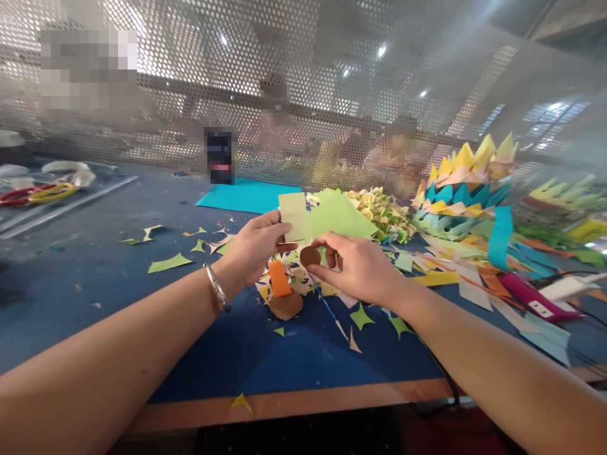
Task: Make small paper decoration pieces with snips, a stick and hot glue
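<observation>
My left hand (263,243) is closed on a pale yellow-green paper piece (293,212), pinched upright between thumb and fingers. My right hand (355,262) grips a small round brown disc (310,256) by its right edge, just below and right of that paper. Behind both hands lies a light green paper sheet (336,215). An orange paper strip (279,278) and a larger brown disc (287,306) rest on the table below my hands. A thin blue stick-like tool (332,313), pen or brush, slants under my right hand among cut paper scraps (362,317).
A turquoise sheet (251,196) lies at the back. Folded paper pieces (384,215) are heaped behind my right hand, beside stacked zigzag paper bands (465,189). A magenta power strip (540,300) and cables are at right, scissors (33,193) at left. A perforated screen (308,76) bounds the table.
</observation>
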Available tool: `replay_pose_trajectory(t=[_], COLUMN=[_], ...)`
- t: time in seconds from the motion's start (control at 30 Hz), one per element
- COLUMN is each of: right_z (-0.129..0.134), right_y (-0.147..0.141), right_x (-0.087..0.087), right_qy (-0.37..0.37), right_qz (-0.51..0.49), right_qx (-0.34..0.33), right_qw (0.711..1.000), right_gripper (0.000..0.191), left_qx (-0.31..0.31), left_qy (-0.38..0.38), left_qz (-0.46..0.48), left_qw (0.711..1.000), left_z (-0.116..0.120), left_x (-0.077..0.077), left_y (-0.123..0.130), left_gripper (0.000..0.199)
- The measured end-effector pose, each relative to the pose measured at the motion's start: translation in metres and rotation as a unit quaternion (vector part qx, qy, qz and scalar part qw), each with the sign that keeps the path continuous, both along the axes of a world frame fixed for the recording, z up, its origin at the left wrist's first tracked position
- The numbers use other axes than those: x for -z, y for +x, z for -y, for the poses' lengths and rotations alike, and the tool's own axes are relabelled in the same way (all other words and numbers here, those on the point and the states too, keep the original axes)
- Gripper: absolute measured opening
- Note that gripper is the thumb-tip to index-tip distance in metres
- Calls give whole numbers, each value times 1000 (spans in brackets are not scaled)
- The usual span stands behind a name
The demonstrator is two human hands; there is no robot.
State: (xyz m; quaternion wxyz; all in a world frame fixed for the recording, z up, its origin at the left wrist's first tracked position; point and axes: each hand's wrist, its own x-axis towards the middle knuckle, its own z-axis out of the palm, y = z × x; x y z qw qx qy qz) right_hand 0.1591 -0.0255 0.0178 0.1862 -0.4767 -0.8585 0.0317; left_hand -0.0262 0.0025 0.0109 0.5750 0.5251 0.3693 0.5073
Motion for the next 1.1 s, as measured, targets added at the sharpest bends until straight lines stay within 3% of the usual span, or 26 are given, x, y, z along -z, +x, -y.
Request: replay_pose_trajectory(t=[0.17, 0.47, 0.6, 0.83, 0.97, 1.1], right_z=[2, 17, 19, 24, 15, 1], right_y=[0, -23, -26, -15, -4, 3], right_x=[2, 13, 12, -5, -8, -2], right_qy=[-14, -30, -32, -164, -45, 97], right_qz=[52, 76, 71, -36, -104, -91], right_qx=[1, -93, -93, -111, -46, 19], right_qw=[999, 992, 993, 980, 992, 991], right_gripper=[34, 53, 44, 38, 44, 44], left_qx=[-27, -46, -50, -33, -22, -19], left_qy=[13, 23, 23, 8, -21, -76], left_qz=[-6, -12, -6, 25, 48, 62], left_qw=[1000, 999, 998, 999, 998, 995], left_z=[-2, -2, -4, -3, 1, 6], left_x=[0, 5, 6, 3, 0, -2], left_y=[1, 4, 2, 0, 4, 9], left_gripper=[14, 17, 12, 13, 12, 19])
